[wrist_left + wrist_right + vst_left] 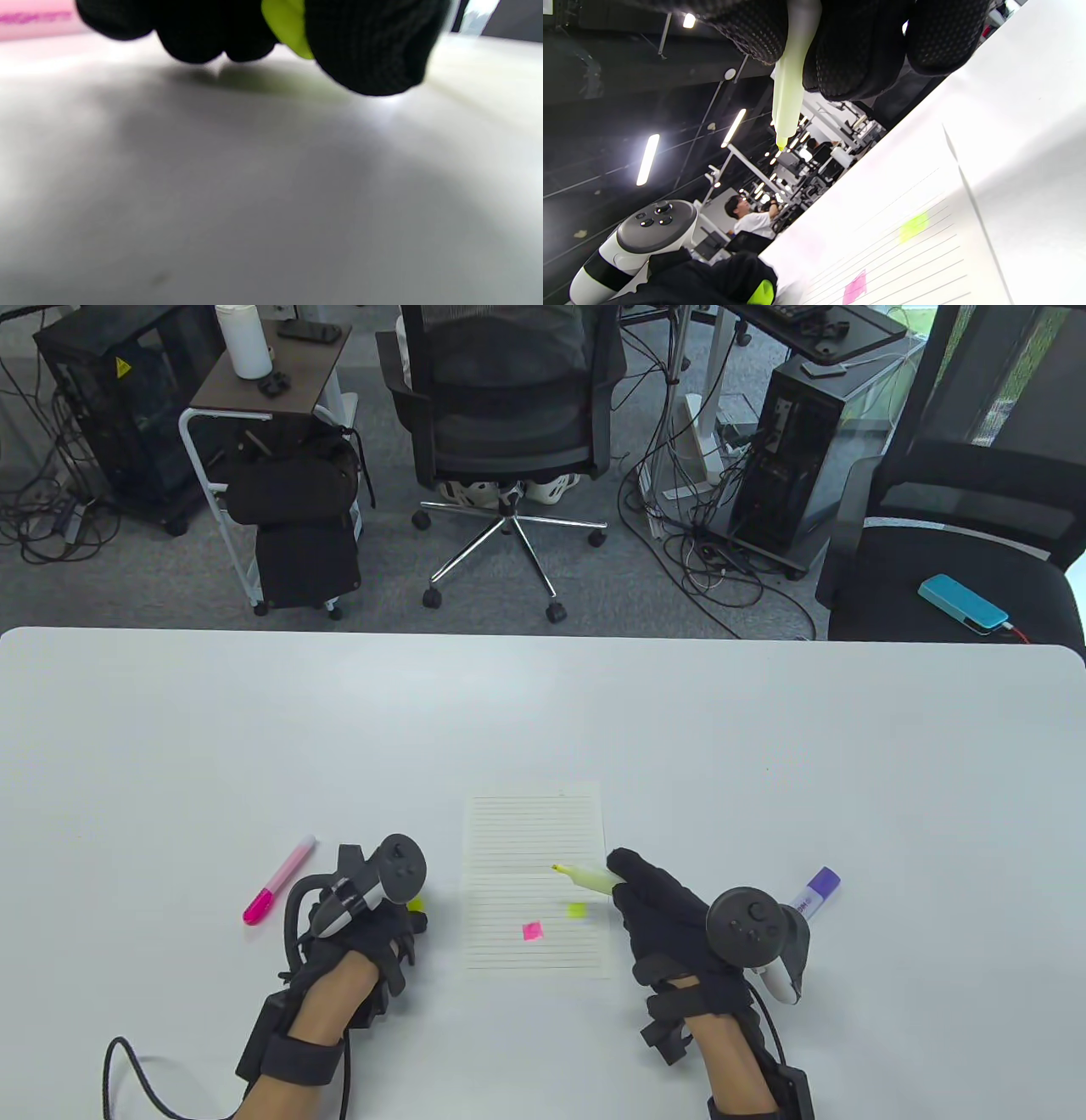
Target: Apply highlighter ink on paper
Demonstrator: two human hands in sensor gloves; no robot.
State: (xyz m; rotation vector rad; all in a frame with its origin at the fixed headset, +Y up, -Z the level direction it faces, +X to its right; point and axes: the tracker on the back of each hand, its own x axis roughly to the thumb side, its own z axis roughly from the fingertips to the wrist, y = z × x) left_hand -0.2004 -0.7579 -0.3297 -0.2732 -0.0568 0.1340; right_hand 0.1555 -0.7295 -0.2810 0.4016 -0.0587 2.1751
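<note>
A lined sheet of paper (534, 848) lies on the white table (764, 746) and bears a pink patch (533, 931) and a yellow patch (577, 910). My right hand (657, 899) grips an uncapped yellow highlighter (585, 879), its tip held above the paper's middle. The right wrist view shows the highlighter (789, 93) between my fingers, clear of the paper (903, 254). My left hand (373, 925) rests on the table left of the paper and holds the yellow-green cap (288, 25), which also shows in the table view (415, 904).
A pink highlighter (278, 891) lies left of my left hand. A purple highlighter (816, 892) lies right of my right hand. Office chairs (509, 407) and computer towers stand beyond the table's far edge.
</note>
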